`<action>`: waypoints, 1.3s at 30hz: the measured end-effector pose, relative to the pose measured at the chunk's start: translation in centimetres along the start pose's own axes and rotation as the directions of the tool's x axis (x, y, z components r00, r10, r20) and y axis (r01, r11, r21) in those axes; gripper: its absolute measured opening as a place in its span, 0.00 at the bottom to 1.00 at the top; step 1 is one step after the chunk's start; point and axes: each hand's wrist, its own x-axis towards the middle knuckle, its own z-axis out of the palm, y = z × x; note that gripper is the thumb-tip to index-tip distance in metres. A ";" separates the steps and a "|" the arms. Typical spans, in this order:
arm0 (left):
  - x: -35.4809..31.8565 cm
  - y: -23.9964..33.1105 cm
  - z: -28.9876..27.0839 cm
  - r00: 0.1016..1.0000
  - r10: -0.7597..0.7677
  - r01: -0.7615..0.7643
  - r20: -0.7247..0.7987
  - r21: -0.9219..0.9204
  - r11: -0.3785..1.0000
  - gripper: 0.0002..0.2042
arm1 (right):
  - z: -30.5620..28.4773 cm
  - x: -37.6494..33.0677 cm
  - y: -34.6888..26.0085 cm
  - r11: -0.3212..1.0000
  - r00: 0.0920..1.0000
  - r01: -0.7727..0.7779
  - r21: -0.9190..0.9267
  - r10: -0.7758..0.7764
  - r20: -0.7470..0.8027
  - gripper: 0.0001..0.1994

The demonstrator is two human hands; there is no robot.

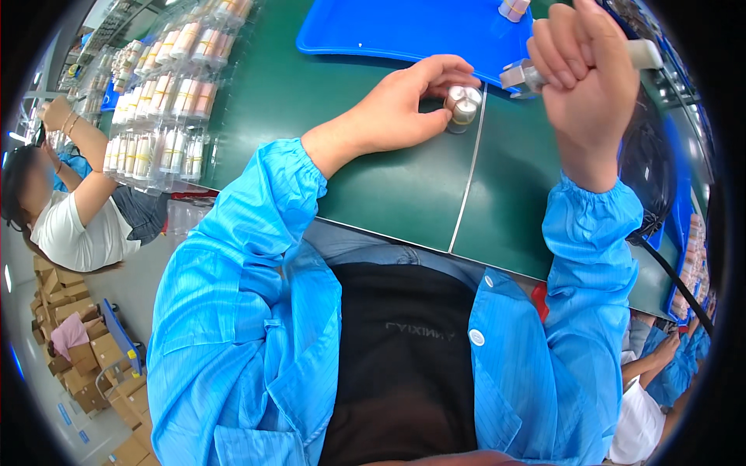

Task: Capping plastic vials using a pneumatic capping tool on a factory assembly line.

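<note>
My left hand (400,105) curls its thumb and fingers around a small bundle of silver-topped cylinders (462,104), which appears to stand upright on the green table (373,186). A thin band seems to run round the bundle. Raised to the right of it, my right hand (587,78) is closed around a hand tool. This tool (522,78) has a squared, silvery metal end pointing toward the bundle, apart from it. A pale, rounded end sticks out on the other side of the fist. My fingers hide its middle, so I cannot tell its exact kind.
A blue tray (350,35) lies at the far side, with a banded bundle of pale cylinders (514,9) in it. Clear plastic packs of similar bundles (167,101) line the left. A black plastic bag (651,163) sits at right. Another person (85,217) works at far left, near cardboard boxes (81,357).
</note>
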 end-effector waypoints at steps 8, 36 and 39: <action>-0.3 0.8 0.5 0.997 -0.069 0.061 0.021 0.272 0.960 0.26 | -3.2 -0.8 -0.3 0.925 0.993 0.006 -0.380 0.039 0.112 0.18; -0.6 0.4 -0.4 0.990 -0.128 0.131 0.062 -0.055 0.990 0.30 | -1.8 -0.2 0.4 0.989 0.999 0.034 -0.143 -0.028 0.046 0.18; -0.4 0.4 -0.1 0.998 -0.012 0.006 0.055 0.106 0.994 0.31 | -2.9 -0.9 -0.6 0.974 0.996 -0.031 -0.226 0.048 0.071 0.18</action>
